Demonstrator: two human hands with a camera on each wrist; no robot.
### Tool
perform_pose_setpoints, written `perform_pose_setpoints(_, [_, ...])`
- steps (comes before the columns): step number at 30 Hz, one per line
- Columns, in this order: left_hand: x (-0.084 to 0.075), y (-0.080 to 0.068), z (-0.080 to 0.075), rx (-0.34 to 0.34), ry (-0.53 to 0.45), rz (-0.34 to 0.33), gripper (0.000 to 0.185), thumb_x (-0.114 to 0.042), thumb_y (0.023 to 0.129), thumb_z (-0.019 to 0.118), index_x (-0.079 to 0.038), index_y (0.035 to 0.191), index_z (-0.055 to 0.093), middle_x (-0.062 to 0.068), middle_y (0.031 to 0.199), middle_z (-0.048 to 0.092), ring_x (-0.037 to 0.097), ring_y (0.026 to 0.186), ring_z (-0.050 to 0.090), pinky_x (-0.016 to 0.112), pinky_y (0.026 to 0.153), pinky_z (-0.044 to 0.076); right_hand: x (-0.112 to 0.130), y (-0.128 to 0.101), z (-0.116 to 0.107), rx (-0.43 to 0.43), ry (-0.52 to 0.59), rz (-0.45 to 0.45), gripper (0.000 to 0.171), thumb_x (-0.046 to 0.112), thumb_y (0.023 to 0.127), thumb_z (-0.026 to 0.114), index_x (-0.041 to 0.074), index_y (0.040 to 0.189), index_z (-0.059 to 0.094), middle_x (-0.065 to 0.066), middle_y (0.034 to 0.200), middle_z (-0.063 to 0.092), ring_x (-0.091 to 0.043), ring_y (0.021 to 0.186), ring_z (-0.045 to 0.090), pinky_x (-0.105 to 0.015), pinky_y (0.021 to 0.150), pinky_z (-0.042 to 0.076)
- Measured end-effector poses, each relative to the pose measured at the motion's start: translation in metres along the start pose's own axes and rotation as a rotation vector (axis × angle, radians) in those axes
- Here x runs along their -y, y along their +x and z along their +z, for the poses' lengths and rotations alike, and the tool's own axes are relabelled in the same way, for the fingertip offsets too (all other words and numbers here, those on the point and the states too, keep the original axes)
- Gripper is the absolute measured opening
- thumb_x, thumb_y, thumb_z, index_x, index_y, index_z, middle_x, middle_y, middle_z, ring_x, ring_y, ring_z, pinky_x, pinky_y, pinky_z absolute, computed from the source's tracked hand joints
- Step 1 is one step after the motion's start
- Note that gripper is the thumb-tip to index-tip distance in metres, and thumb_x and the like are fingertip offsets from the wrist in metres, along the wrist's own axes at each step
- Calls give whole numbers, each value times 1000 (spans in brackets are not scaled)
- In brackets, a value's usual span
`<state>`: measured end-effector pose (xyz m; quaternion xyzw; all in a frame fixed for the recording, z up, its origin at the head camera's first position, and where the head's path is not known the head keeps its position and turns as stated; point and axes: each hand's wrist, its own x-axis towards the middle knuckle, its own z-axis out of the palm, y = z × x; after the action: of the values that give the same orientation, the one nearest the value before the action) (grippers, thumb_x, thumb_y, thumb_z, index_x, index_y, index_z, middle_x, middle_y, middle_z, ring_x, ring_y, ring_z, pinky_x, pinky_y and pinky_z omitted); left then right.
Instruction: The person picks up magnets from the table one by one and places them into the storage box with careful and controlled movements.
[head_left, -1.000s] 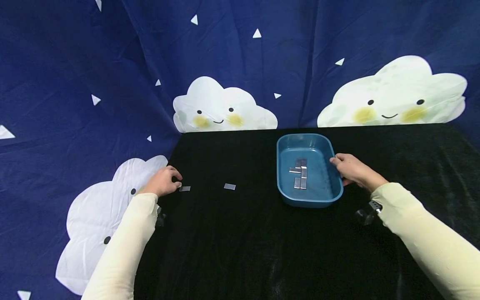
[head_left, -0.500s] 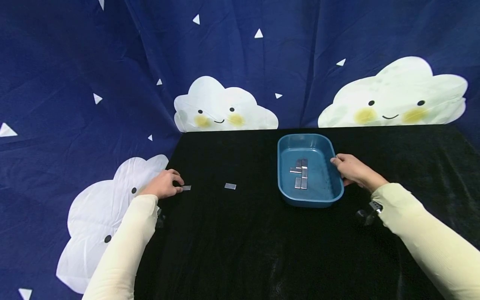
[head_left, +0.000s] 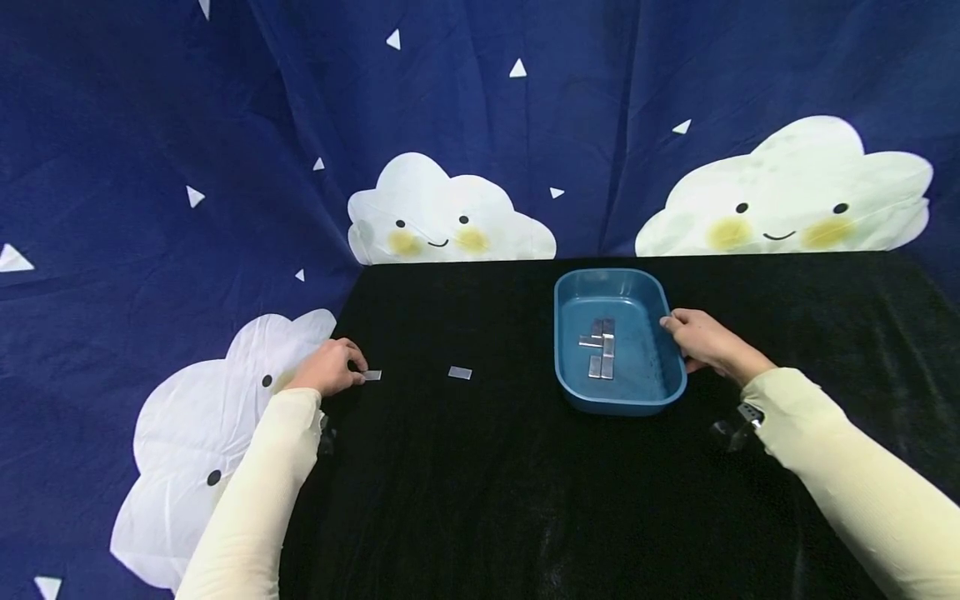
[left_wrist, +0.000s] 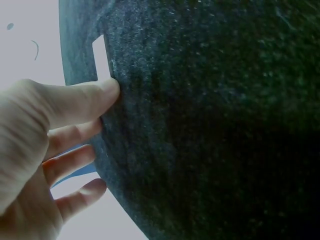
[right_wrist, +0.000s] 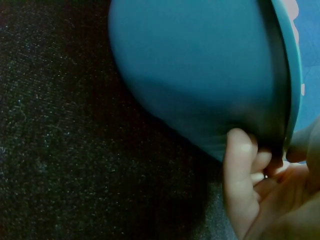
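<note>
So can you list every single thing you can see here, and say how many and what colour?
tray: one, blue, on the right half of the table.
metal plates in the tray: a cluster, exact count unclear, silver, on the tray floor.
loose metal plates: two, silver, on the cloth; one at the left fingertips, one between it and the tray.
table cloth: one, black, covering the table.
backdrop: one, dark blue with white triangles and smiling clouds, behind and left.
left hand: at the table's left edge, thumb tip by the near plate.
right hand: fingers gripping the tray's right rim.
</note>
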<state>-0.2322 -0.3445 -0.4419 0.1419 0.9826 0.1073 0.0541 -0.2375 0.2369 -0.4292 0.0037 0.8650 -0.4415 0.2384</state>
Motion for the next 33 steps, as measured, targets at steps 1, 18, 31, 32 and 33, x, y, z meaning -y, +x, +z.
perform_pose_setpoints(1, [-1,1,0,3,-3,-5,7,-9,78,76,-7,85,75,17,109,68,35,105,61,51,94,48,-1,0,0,2,4,2,36,33,108,24,3,110,43,0,77,47,-17,74,59,-35,72,59])
perform_pose_setpoints(18, [-2,1,-2,30,-16,-28,5,-11,76,78,-10,73,74,10,97,68,28,95,62,46,87,49,-4,1,1,-2,19,-8,34,33,108,24,5,105,43,0,78,45,-18,76,57,-35,72,59])
perform_pose_setpoints(31, [-4,1,-2,34,-13,-49,5,-11,76,78,-10,73,73,9,96,68,26,93,61,44,84,49,-2,-1,0,8,30,-4,34,32,108,25,4,110,43,-1,80,48,-18,78,60,-35,73,59])
perform_pose_setpoints(32, [-4,1,-2,32,-10,-41,6,-11,75,78,-10,72,73,9,96,68,26,92,61,44,84,49,-1,-1,0,8,28,-4,34,33,108,24,3,110,43,-1,80,48,-18,78,60,-35,73,59])
perform_pose_setpoints(33, [-4,1,-2,29,-9,-39,6,-11,74,78,-10,72,73,10,96,68,27,92,61,44,84,50,-1,-2,0,5,25,-3,34,32,108,24,3,110,43,-1,80,48,-18,79,60,-35,73,59])
